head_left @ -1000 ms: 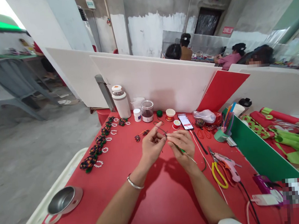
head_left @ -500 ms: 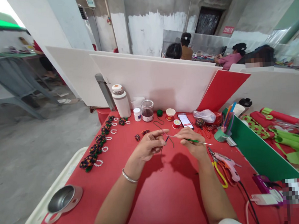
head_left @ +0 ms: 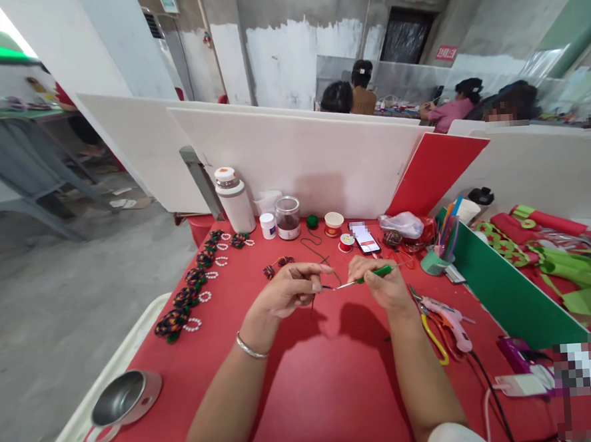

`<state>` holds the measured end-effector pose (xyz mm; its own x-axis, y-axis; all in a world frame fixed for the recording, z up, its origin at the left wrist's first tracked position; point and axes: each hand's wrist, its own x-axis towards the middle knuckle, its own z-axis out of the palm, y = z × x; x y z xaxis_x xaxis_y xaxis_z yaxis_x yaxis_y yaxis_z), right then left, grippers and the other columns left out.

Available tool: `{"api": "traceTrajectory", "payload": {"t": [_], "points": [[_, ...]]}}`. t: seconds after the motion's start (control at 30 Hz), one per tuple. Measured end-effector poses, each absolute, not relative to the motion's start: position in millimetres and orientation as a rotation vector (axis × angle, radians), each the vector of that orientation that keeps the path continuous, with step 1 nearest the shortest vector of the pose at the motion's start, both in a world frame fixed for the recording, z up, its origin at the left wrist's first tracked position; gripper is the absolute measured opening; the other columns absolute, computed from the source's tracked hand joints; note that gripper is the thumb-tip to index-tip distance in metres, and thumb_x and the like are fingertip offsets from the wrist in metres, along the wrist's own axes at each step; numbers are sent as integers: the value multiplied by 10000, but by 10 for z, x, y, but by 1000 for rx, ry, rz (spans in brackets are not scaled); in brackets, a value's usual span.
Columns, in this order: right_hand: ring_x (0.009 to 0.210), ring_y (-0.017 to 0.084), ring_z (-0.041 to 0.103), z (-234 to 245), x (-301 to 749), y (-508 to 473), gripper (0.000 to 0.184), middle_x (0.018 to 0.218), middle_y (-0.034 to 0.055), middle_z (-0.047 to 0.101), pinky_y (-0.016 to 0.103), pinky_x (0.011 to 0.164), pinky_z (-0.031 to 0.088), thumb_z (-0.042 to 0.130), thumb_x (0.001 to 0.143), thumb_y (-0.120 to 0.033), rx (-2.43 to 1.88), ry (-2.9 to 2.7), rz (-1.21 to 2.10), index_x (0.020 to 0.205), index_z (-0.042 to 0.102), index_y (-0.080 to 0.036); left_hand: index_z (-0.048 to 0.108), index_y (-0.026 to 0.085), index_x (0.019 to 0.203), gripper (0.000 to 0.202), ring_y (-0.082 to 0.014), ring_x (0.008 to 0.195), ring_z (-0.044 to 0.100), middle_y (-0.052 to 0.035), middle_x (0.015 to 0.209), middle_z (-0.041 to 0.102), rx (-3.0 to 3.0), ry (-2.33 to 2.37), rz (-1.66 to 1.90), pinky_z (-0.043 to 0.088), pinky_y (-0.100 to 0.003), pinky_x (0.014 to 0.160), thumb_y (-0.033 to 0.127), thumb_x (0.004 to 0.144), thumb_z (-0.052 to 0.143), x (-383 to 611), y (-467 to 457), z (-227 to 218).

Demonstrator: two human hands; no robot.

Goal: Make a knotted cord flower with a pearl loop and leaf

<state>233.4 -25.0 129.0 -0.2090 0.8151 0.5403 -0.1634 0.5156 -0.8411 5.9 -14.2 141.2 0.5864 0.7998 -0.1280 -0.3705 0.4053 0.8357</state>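
Note:
My left hand is closed over the red table, pinching dark yarn between thumb and fingers, its forefinger stretched out to the right. My right hand grips a crochet hook by its green handle. The hook's thin metal shaft points left, its tip at the yarn by my left fingertips. Whether a loop sits on the tip is too small to tell. A dark green strand trails from the yarn towards a small green ball of yarn. Small multicoloured knitted pieces lie behind my left hand.
Multicoloured knitted pieces with bead loops line the left side. A metal mug stands front left. A thermos, jar and phone are at the back. Pliers and a pink glue gun lie right, beside a green divider.
My right hand has turned, so the hook's handle now slants up to the right instead of down. The yarn end sits lower, level with my left fingertips. The view has shifted slightly.

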Motion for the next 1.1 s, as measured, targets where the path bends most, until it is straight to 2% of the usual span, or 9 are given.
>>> {"api": "traceTrajectory", "payload": {"t": [0.07,0.13,0.23,0.33,0.43,0.6,0.7,0.9,1.1], "points": [[752,230,662,1235,2210,-232,290,745,48,739,416,717,547,700,857,-538,-549,-1463,1011,835,776,-259,790,140,1004,451,-15,374,335,23,590,598,895,604,848,184,-199,384,154,555,838,99,-160,1409],[786,224,669,1215,2065,-245,241,809,42,752,417,749,552,677,889,-501,-557,-1465,917,894,778,-282,747,156,1145,567,-23,406,352,43,602,574,957,669,990,211,-196,400,171,586,840,167,-192,1403],[875,223,664,1247,1886,-313,108,917,38,768,428,827,542,683,912,-324,-705,-1592,522,964,777,-311,630,175,1343,728,-43,488,405,49,645,577,1085,801,1261,283,-188,456,174,640,824,292,-251,1385],[911,233,649,1284,1816,-388,167,991,46,776,436,839,535,713,877,-220,-816,-1660,45,998,774,-319,564,169,1413,788,-60,526,433,56,621,562,1132,871,1405,320,-188,497,191,668,817,384,-297,1375],[905,233,647,1285,1831,-419,227,1014,45,776,426,810,536,727,866,-189,-792,-1640,-117,1041,761,-330,539,158,1427,815,-56,489,422,59,603,566,1025,786,1353,298,-188,467,223,666,822,393,-309,1394],[880,227,665,1292,1977,-340,107,960,29,774,441,836,538,686,916,-310,-690,-1646,237,993,761,-319,671,156,1253,688,-2,387,279,73,574,545,819,610,1062,169,-177,400,149,585,836,243,-251,1453],[857,230,680,1337,2142,-268,120,923,26,776,446,832,540,686,913,-378,-631,-1677,428,975,765,-313,726,161,1156,595,4,386,282,53,583,569,811,567,956,147,-176,396,112,570,820,144,-206,1459],[829,237,671,1454,2452,-266,118,846,27,777,453,841,526,726,878,-395,-675,-1801,523,917,786,-301,765,169,1090,514,3,376,291,30,606,593,854,574,845,137,-183,384,101,582,796,54,-147,1415],[763,232,649,1387,2397,-277,225,752,50,745,422,745,527,694,884,-466,-620,-1627,817,834,793,-269,800,153,988,428,-2,377,306,20,581,597,893,591,837,159,-195,386,113,562,808,125,-165,1383]]}}
